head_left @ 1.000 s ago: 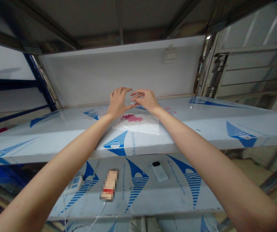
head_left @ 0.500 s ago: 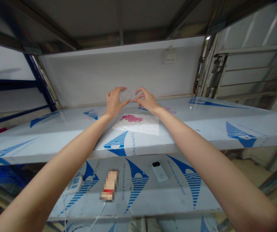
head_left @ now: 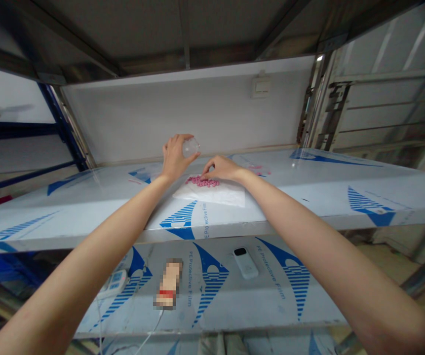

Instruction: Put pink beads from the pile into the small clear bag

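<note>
In the head view, the main change is in the right hand (head_left: 221, 168). Half a second ago it was raised beside the left hand (head_left: 176, 157), facing it; now it has dropped to the pile of pink beads (head_left: 199, 181), its thumb and forefinger bent toward each other over the beads. Whether they have closed on one cannot be told. The left hand has hardly moved: its thumb and fingers are clamped on a clear round thing (head_left: 192, 147), held up in front of the wall (head_left: 131, 116). Whether that is a cup or a loop is too small to tell.

The hands now look to be at separate jobs, one keeping the clear thing steady, the other working at the pile. The beads lie on a pale sheet (head_left: 230, 195) on the upper shelf (head_left: 327, 190), near its middle. A few pink pieces (head_left: 259, 172) lie apart, beyond the right wrist.
</note>
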Demonstrator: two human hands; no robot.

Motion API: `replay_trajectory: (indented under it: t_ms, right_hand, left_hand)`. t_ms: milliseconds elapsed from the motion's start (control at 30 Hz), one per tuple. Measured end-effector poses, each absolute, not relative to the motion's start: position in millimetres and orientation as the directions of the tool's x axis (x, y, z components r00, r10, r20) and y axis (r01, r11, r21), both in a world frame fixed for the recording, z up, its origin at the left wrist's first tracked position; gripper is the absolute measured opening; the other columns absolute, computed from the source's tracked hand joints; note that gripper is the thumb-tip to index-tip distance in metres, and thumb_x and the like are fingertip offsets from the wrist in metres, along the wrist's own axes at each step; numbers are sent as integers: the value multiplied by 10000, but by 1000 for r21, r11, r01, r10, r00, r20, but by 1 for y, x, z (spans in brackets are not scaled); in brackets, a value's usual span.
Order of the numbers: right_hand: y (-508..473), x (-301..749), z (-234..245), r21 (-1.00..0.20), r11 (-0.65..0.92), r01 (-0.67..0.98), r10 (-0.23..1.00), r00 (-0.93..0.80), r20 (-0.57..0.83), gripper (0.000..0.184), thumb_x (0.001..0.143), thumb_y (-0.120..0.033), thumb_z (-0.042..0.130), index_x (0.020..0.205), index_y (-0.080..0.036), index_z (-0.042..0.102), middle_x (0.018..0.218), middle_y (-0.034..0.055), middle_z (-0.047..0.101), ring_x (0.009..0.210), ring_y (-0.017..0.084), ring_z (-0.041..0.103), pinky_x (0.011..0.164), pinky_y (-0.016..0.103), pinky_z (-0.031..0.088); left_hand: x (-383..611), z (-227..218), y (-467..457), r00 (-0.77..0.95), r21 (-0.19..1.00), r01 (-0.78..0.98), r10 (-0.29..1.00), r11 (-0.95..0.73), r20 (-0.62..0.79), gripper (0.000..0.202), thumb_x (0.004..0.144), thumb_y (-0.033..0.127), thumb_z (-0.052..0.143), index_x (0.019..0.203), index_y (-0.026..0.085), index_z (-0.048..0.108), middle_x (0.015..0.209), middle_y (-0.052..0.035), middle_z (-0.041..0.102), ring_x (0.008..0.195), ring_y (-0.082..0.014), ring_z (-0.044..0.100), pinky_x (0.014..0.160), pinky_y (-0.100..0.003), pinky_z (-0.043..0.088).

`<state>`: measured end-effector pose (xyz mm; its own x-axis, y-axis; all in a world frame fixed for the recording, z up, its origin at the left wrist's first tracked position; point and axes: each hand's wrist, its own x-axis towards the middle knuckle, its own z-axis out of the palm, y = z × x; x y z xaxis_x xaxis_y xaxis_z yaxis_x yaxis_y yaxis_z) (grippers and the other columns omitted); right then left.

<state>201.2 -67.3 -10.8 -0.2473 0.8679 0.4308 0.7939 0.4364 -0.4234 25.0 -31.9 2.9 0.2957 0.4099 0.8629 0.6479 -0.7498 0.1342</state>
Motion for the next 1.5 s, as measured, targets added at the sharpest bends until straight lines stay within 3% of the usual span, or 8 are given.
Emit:
replay_trajectory:
  t_ms: [233, 467, 800, 933, 1033, 1133, 1367, 1500]
  right_hand:
    - [-67, 204, 0, -628, 547, 554, 729, 54, 683, 176, 746, -325, 727, 813, -164, 747, 831, 56, 717, 701, 142, 571, 688, 285, 428]
    - [-63, 204, 0, -562, 532, 634, 620, 160, 768, 100, 763, -270, 718, 811, -189, 754, 858, 55, 710, 781, 176, 565, 758, 308, 429]
    - [-61, 209, 5, -511, 543, 667, 552, 175, 815, 134, 832, -250, 640, 896, -182, 736, 914, 46, 714, 786, 161, 588, 751, 286, 433]
    - [-62, 212, -1, -534, 388, 751, 698, 139, 703, 225, 761, -211, 710, 985, -183, 708, 905, 29, 713, 778, 163, 608, 722, 281, 431]
    - [-61, 214, -9, -480, 329, 813, 882, -83, 464, 85, 726, -210, 748, 809, -197, 739, 850, 35, 730, 791, 177, 630, 729, 284, 439]
    - [-58, 216, -16, -470, 356, 808, 920, -213, 330, 30, 731, -185, 733, 714, -205, 748, 800, 36, 743, 737, 169, 641, 718, 279, 452]
    - [-50, 221, -20, -534, 387, 752, 908, -208, 364, 49, 663, -206, 785, 652, -204, 737, 703, 32, 727, 652, 167, 623, 680, 287, 473]
    - [-51, 220, -10, -635, 445, 631, 830, -23, 558, 88, 701, -253, 766, 728, -177, 731, 773, 48, 730, 719, 163, 631, 734, 285, 482]
  left_hand:
    - [26, 3, -24, 328, 203, 534, 422, -821, 845, 455, 767, 276, 730, 1177, 193, 550, 1222, -113, 610, 1143, -252, 544, 1002, -414, 404]
    - [32, 1, -26, 433, 329, 337, 456, -882, 778, 439, 739, 315, 737, 1135, 200, 586, 1213, -102, 641, 1129, -232, 587, 960, -402, 471]
    - [30, 2, -28, 397, 372, 334, 487, -866, 778, 388, 750, 309, 724, 1108, 208, 613, 1176, -90, 680, 1114, -216, 617, 919, -366, 500]
    - [29, 2, -26, 378, 362, 352, 485, -863, 788, 394, 754, 311, 726, 1113, 192, 618, 1168, -95, 685, 1117, -218, 618, 902, -351, 500]
    - [28, 3, -24, 360, 357, 373, 489, -856, 795, 374, 763, 303, 721, 1109, 198, 623, 1159, -89, 689, 1102, -211, 624, 902, -348, 497]
    - [28, 3, -24, 356, 353, 390, 493, -850, 794, 359, 767, 289, 717, 1105, 207, 626, 1156, -84, 687, 1089, -207, 624, 898, -345, 495]
    - [26, 3, -21, 366, 336, 401, 486, -852, 794, 366, 762, 292, 726, 1106, 206, 636, 1148, -82, 685, 1065, -212, 617, 877, -343, 491]
    - [27, 3, -22, 370, 328, 415, 487, -848, 791, 363, 768, 302, 722, 1109, 207, 642, 1140, -80, 691, 1057, -215, 621, 873, -350, 493]
